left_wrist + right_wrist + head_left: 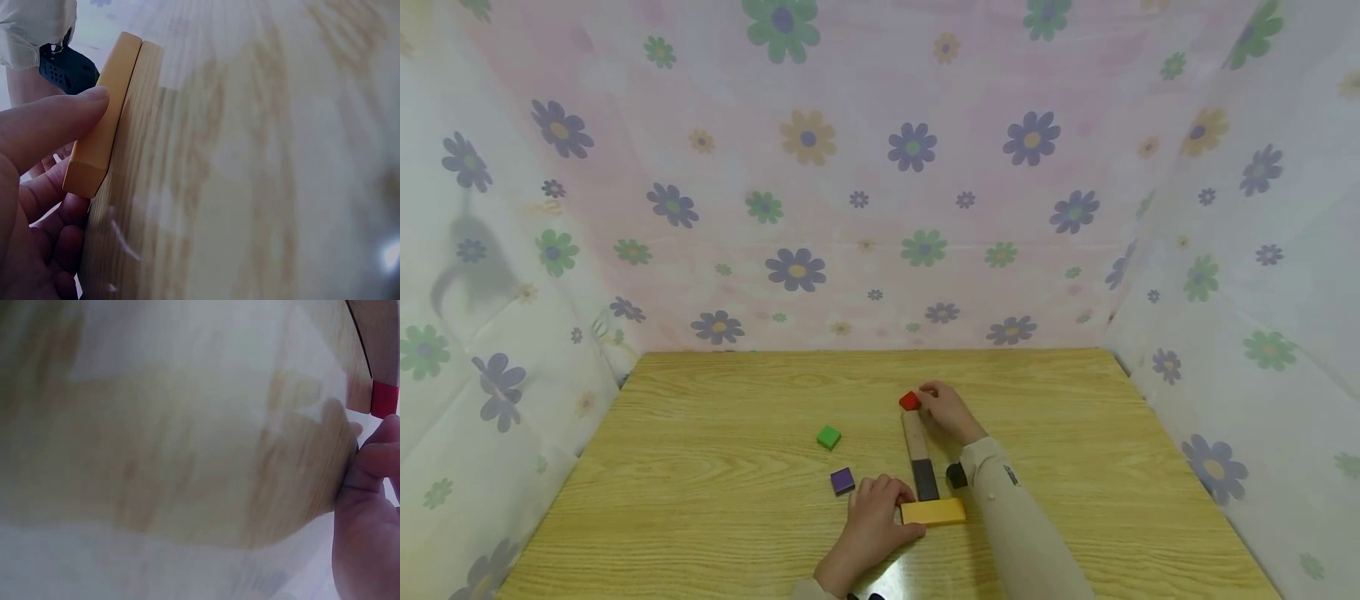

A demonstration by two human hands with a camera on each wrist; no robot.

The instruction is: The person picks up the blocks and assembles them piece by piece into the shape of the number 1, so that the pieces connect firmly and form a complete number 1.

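In the head view my left hand (872, 518) grips the left end of a yellow rectangular block (934, 512), thumb on the near side and fingers on the far side. The left wrist view shows the thumb (69, 122) pressed along this block (103, 125). A dark block (926, 480) and a plain wooden block (913, 435) run end to end away from the yellow one. At their far end my right hand (949, 410) pinches a small red block (909, 401). The right wrist view catches the red block (384, 400) at the fingertips, partly cut off.
A green square block (829, 437) and a purple one (842, 481) lie to the left on the wooden table (715, 467). A black wrist device (956, 476) sits beside the right sleeve (1022, 517). Flowered cloth (850, 233) surrounds the table's back and sides.
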